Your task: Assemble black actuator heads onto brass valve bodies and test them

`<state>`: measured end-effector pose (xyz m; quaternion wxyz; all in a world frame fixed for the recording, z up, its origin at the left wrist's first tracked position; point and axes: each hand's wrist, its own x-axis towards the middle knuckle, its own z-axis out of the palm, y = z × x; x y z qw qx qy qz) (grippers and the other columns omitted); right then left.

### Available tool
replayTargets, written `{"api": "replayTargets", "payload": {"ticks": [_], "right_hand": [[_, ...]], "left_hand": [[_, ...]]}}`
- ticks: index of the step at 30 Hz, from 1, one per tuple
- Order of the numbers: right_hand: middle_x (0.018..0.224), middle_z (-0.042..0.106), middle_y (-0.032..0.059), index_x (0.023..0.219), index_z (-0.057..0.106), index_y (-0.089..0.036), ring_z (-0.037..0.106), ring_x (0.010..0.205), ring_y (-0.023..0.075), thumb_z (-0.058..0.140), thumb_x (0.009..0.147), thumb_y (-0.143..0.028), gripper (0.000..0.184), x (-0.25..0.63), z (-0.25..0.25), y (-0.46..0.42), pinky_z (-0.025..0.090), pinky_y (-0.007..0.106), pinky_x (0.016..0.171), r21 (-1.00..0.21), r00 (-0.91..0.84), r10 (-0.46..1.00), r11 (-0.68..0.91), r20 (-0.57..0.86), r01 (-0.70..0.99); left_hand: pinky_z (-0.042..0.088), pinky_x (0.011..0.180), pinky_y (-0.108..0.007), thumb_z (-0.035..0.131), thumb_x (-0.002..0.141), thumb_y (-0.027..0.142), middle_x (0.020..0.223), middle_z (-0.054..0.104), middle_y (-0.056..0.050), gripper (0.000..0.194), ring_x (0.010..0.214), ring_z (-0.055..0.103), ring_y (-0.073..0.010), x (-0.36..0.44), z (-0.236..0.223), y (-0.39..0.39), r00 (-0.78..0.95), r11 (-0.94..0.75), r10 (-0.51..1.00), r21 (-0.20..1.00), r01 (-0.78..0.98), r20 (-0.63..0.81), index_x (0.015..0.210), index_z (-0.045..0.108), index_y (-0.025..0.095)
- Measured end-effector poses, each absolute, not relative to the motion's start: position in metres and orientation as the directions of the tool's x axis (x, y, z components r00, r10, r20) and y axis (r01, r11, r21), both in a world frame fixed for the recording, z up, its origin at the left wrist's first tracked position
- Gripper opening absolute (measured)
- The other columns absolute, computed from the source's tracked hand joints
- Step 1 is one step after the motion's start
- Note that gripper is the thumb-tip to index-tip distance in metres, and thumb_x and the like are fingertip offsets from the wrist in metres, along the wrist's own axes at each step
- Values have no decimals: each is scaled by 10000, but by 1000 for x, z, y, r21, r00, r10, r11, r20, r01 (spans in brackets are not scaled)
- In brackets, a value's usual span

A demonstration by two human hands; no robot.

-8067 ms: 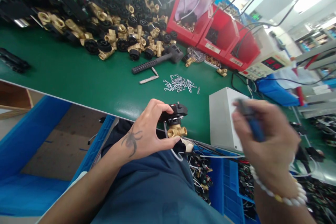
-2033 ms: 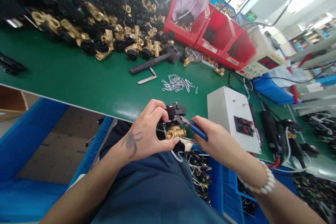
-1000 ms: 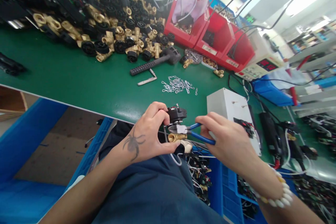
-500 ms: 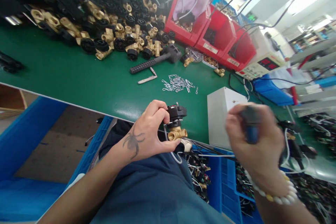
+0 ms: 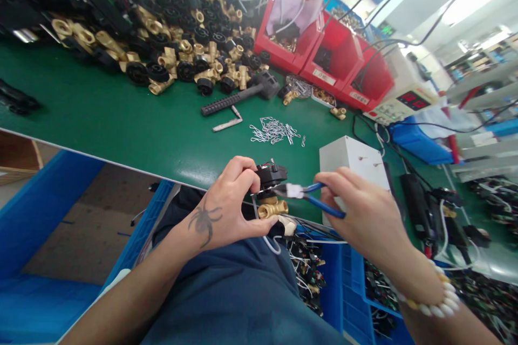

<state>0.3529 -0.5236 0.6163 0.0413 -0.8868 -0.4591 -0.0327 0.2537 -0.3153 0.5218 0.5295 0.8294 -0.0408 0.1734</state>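
Note:
My left hand [image 5: 232, 199] grips a valve [image 5: 273, 208] at the front edge of the bench, fingers on its black top and thumb against the brass body. A white cable hangs below it. In my right hand [image 5: 360, 210] is a pair of pliers [image 5: 295, 191] with blue handles. Their jaws reach the black collar between the valve's black top and brass body; whether they clamp anything there is too small to tell. Beyond the valve lies a small pile of wire clips [image 5: 273, 130] on the green bench.
A black mallet [image 5: 243, 96] and a bent metal tool [image 5: 227, 121] lie behind the clips. Many brass valves [image 5: 186, 59] are heaped at the back left. Red bins [image 5: 324, 75] stand at the back. A grey box [image 5: 340, 159] sits at the right, near my right hand.
My right hand has swung left from over the grey box and brought the pliers to the valve's collar. My left hand and the valve have stayed nearly in place.

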Motion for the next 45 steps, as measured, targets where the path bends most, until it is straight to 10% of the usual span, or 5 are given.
{"api": "replayTargets", "payload": {"ticks": [24, 30, 35, 40, 45], "right_hand": [[849, 593, 5, 1028, 546, -238, 533, 652, 145, 563, 876, -91, 212, 351, 611, -524, 441, 273, 615, -147, 583, 663, -592, 469, 792], [754, 592, 21, 933, 579, -199, 536, 600, 154, 471, 826, -33, 225, 348, 601, -522, 370, 269, 536, 50, 551, 834, -551, 27, 833], [830, 581, 7, 1039, 546, -222, 557, 668, 145, 548, 860, -56, 244, 347, 605, -524, 446, 260, 620, -111, 576, 682, -597, 450, 794], [750, 588, 17, 907, 564, -202, 535, 587, 148, 494, 817, -17, 217, 349, 603, -522, 368, 261, 520, 25, 554, 833, -554, 22, 832], [844, 594, 13, 1042, 546, -235, 566, 677, 158, 539, 882, -84, 220, 349, 605, -524, 457, 278, 635, -113, 601, 674, -620, 429, 777]], "left_hand": [[541, 870, -352, 754, 726, 254, 1102, 522, -58, 368, 980, 566, -189, 256, 523, -315, 929, -403, 106, 869, -286, 354, 862, 413, 236], [542, 870, -363, 755, 709, 259, 1080, 522, -54, 379, 980, 559, -197, 257, 523, -315, 932, -418, 116, 868, -267, 343, 842, 400, 239], [543, 846, -352, 750, 716, 257, 1087, 525, -54, 369, 951, 563, -186, 259, 522, -316, 928, -396, 116, 874, -282, 353, 854, 409, 237], [535, 862, -354, 750, 720, 273, 1083, 520, -55, 372, 968, 559, -190, 259, 523, -314, 936, -411, 116, 874, -260, 333, 833, 398, 235], [538, 846, -345, 757, 715, 261, 1092, 524, -53, 373, 950, 560, -183, 258, 523, -314, 933, -400, 110, 875, -274, 343, 845, 408, 237]]}}
